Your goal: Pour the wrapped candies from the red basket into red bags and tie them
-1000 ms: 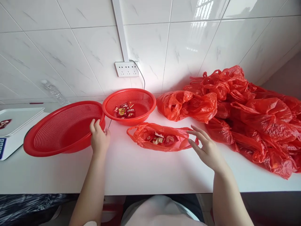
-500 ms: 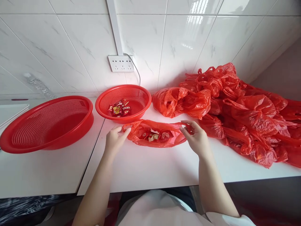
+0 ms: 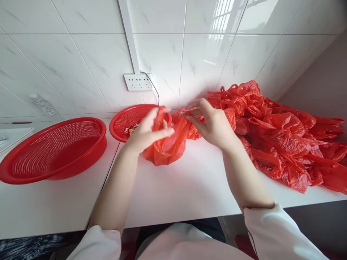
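A thin red plastic bag (image 3: 168, 146) hangs between my two hands, its lower part at the white tabletop. My left hand (image 3: 148, 131) is closed on one handle of the bag, with the red film bunched between thumb and fingers. On the other side, my right hand (image 3: 210, 122) pinches the opposite handle; its fingertips are slightly blurred. The bag's mouth is drawn up, so its contents are hidden. Just behind my left hand stands a round red basket (image 3: 121, 117) with a few small wrapped sweets (image 3: 132, 129) in it, partly covered by the hand.
A larger red basket (image 3: 92, 155) stands tilted-looking on the left. Many filled red bags (image 3: 282, 133) are heaped on the right against the wall. A power socket (image 3: 138, 82) with a grey cable sits on the tiled wall. A white tray (image 3: 18, 139) lies at far left.
Both hands have lifted the bag's handles up and brought them closer together. The bag's open mouth has narrowed, and the packets inside no longer show. The view has tilted slightly upward.
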The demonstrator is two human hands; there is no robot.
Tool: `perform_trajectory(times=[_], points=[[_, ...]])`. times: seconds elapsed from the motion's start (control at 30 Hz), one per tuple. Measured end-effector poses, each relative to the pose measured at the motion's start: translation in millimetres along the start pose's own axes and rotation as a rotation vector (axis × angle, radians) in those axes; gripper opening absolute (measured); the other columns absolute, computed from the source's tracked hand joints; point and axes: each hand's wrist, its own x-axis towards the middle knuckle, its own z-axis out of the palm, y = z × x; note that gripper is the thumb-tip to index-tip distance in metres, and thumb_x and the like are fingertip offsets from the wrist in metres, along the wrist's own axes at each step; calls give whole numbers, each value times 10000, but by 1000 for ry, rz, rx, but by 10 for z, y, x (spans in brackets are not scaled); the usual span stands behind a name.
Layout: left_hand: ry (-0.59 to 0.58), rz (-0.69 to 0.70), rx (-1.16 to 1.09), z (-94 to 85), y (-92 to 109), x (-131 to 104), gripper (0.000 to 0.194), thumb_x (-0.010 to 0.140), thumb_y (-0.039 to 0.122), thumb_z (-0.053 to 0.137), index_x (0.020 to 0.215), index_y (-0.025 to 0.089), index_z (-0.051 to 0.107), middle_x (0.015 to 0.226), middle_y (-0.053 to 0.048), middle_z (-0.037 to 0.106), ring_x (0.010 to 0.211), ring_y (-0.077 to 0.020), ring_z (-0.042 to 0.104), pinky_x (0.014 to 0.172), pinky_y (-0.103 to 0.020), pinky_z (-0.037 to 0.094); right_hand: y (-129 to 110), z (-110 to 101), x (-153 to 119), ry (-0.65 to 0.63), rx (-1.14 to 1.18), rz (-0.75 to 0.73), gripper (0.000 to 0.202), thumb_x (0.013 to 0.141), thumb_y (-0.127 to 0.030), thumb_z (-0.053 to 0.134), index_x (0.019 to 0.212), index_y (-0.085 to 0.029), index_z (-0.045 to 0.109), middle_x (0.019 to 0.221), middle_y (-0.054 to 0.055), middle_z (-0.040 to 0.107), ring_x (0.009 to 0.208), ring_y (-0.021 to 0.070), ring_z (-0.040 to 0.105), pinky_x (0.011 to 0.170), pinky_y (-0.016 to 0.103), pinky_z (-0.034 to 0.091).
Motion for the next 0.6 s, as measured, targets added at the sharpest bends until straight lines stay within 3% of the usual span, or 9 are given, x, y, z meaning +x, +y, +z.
perform_trajectory(times=[0.1, 0.17, 0.2, 0.3, 0.37, 0.5, 0.6], points=[[-135, -69, 127, 175, -85, 17, 349, 753, 372, 759, 1056, 242, 643, 867, -8, 615, 823, -172, 615, 757, -320, 526, -85, 157, 110, -22, -29, -178, 90, 912, -222, 590, 961, -211, 665, 880, 32, 711, 841, 192, 667, 815, 356, 535], [-138, -88, 105, 250, -157, 21, 198, 831, 401, 670, 882, 212, 645, 766, 0, 577, 732, -149, 579, 641, -272, 490, -105, 223, 139, -49, -5, -269, 94, 911, -218, 587, 891, -207, 678, 910, 49, 692, 886, 200, 647, 841, 368, 527], [-124, -122, 52, 270, -189, 22, 215, 869, 422, 619, 846, 208, 630, 708, 9, 545, 658, -131, 548, 572, -254, 456, -102, 242, 135, -63, 30, -279, 117, 920, -211, 566, 903, -206, 682, 962, 60, 683, 938, 204, 637, 863, 372, 524], [-55, -235, -158, 278, -238, 22, 312, 900, 516, 550, 912, 211, 619, 629, 26, 495, 502, -94, 455, 451, -233, 372, -30, 272, 54, -138, 171, -169, 214, 936, -166, 491, 1062, -212, 658, 1119, 71, 651, 1055, 197, 611, 911, 374, 521], [-47, -261, -221, 270, -238, 16, 370, 890, 555, 550, 970, 203, 631, 654, 14, 532, 508, -98, 483, 462, -238, 404, 55, 301, -32, -179, 257, -41, 264, 916, -152, 499, 1140, -217, 621, 1146, 67, 644, 1037, 187, 616, 872, 356, 540], [-79, -331, -176, 268, -234, -6, 389, 866, 572, 581, 986, 209, 656, 732, -10, 593, 580, -114, 551, 473, -227, 446, 205, 399, -172, -149, 382, 137, 217, 868, -197, 587, 1085, -196, 602, 1009, 48, 649, 865, 154, 634, 746, 301, 552], [-14, -397, -131, 238, -248, -20, 397, 860, 593, 575, 1012, 241, 680, 862, -32, 668, 683, -130, 621, 523, -226, 493, 257, 435, -234, -60, 415, 167, 184, 867, -206, 595, 1050, -197, 580, 914, 23, 630, 805, 135, 625, 727, 287, 538]])
